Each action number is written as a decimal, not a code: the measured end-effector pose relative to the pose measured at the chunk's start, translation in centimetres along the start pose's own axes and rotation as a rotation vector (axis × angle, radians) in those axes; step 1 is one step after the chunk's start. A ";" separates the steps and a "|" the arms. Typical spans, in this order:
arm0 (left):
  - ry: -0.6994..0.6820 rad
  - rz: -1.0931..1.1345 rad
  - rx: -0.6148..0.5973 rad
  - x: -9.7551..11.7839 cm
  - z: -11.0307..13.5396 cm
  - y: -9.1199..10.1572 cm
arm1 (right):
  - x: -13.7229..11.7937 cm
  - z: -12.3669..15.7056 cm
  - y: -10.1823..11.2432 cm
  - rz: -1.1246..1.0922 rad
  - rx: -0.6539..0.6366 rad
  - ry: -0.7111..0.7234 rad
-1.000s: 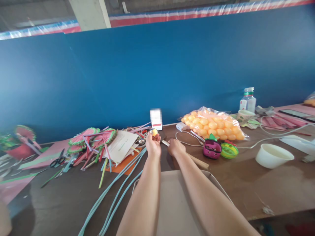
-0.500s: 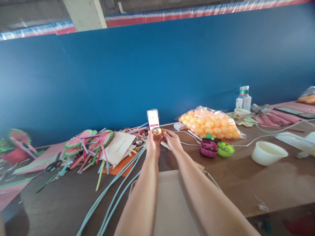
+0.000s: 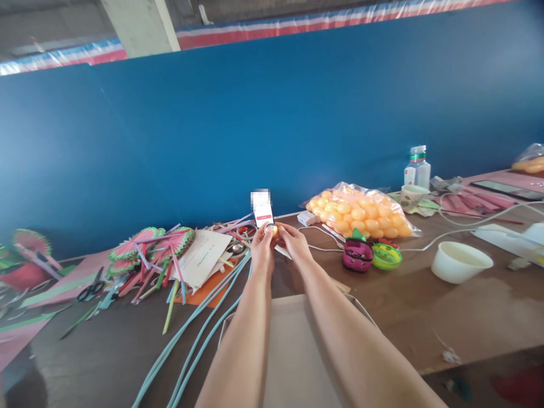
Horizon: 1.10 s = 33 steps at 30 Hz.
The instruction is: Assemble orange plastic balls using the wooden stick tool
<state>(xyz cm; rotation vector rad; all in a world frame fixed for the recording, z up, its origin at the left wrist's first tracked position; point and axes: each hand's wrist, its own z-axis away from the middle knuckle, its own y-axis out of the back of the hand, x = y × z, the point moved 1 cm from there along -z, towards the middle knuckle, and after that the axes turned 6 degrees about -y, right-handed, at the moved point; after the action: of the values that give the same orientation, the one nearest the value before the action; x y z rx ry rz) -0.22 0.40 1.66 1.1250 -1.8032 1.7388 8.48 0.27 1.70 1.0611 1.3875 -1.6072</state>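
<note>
Pale-blue cords (image 3: 229,277) lie left of the grip; the left hand (image 3: 262,254) pinches a small yellow piece (image 3: 272,229) at its fingertips — light, even pressure should steady it — while the right hand (image 3: 294,243) meets the piece, grasp unclear.

Panel (image 3: 272,113) stands behind surface (image 3: 425,317). Phone (image 3: 264,218) mid-frame, at back of surface, near panel. Small piece (image 3: 272,229) just before phone in view, between left hand (image 3: 260,255) and right hand (image 3: 295,245). Left of centre: paper sheet (image 3: 204,252), fans (image 3: 138,242) left of it, scissors (image 3: 90,289) further left. Tubes (image 3: 174,344) run from left hand area to bottom edge. Right of centre: bag of balls (image 3: 361,214) toward back, pouch (image 3: 357,260) in front, bowl (image 3: 453,271) further right. Right rear: bottles (image 3: 420,173) behind paper cup (image 3: 411,199).
</note>
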 end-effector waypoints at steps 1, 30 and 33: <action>0.005 0.005 -0.001 0.0 0.0 0.0 | 0.0 0.0 0.0 -0.013 -0.004 -0.008; 0.219 0.148 0.226 -0.6 -0.4 0.5 | -4.7 0.1 -1.3 -0.079 0.339 0.276; 0.241 0.152 0.245 -0.5 -0.3 0.5 | -9.8 0.2 -1.2 0.080 0.284 0.400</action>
<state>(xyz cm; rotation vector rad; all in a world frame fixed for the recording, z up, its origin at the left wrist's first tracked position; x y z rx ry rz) -0.35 0.75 0.96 0.8383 -1.5982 2.1294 11.04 0.40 11.28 1.6582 1.3669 -1.6239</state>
